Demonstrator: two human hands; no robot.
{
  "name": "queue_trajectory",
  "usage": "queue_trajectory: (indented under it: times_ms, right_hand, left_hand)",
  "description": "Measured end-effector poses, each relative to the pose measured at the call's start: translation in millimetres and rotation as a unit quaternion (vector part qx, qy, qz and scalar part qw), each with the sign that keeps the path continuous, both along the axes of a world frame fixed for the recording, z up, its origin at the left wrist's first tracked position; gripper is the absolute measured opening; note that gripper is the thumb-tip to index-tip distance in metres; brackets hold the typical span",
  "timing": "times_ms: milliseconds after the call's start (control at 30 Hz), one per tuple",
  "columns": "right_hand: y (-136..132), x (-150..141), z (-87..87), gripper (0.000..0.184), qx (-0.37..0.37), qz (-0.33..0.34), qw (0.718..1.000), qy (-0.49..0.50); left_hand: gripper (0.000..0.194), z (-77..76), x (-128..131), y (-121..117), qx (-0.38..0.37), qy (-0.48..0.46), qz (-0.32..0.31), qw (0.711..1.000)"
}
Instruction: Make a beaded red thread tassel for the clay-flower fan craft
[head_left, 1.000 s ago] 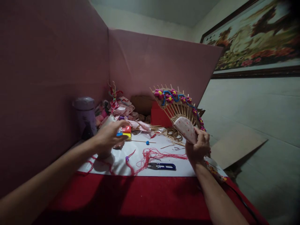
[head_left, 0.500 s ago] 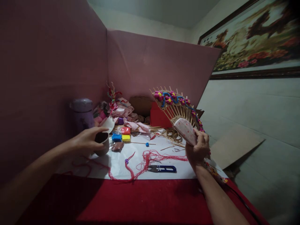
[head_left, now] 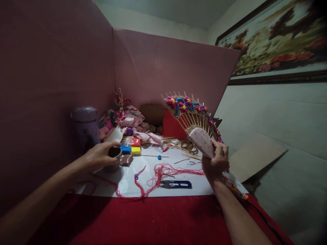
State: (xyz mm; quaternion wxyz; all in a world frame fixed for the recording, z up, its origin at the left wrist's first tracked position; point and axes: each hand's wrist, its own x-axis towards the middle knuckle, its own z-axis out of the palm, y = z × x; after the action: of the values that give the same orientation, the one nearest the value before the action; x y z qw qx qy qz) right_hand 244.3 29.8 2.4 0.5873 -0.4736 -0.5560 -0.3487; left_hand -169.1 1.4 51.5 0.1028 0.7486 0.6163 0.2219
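The right hand (head_left: 216,158) grips a fan (head_left: 195,117) by its pale, spotted cloth part. The fan is up in the air, tilted, over the right side of the white sheet (head_left: 178,189). It has pink and yellow flowers and a wavy blue line on it.

The left hand (head_left: 100,156) is curved, with its thumb and fingers at the rim of a small cup (head_left: 113,162). It seems to touch the cup, but it is too dark there to be sure. Next to the cup are blue (head_left: 125,149), yellow (head_left: 136,150) and red packs (head_left: 135,142). The blue snips (head_left: 176,184) lie near the messy red thread (head_left: 158,173).
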Motion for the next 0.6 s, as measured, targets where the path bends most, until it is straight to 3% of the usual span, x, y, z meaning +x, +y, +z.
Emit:
queue_trajectory:
  times_ms: [133, 367, 467, 600]
  right_hand:
    - [0.6, -0.7, -0.6, 0.039, 0.001, -0.003, 1.000, 0.002]
    - [-1.1, -2.2, 1.8, 0.038, -0.010, 0.003, 1.000, 0.010]
    - [-1.5, -2.2, 2.4, 0.038, -0.010, 0.002, 1.000, 0.011]
    - [-0.6, -2.2, 1.7, 0.040, -0.008, 0.003, 1.000, 0.012]
  left_hand:
    - [0.053, -5.9, 0.8, 8.3, 0.051, 0.079, -0.032, 0.995]
    - [0.059, 11.6, -1.0, 18.2, 0.103, 0.102, 0.017, 0.989]
    - [0.060, 14.4, 0.4, 14.6, 0.105, 0.058, 0.024, 0.992]
    - [0.060, 7.0, 3.4, 6.7, 0.028, -0.059, 0.000, 0.998]
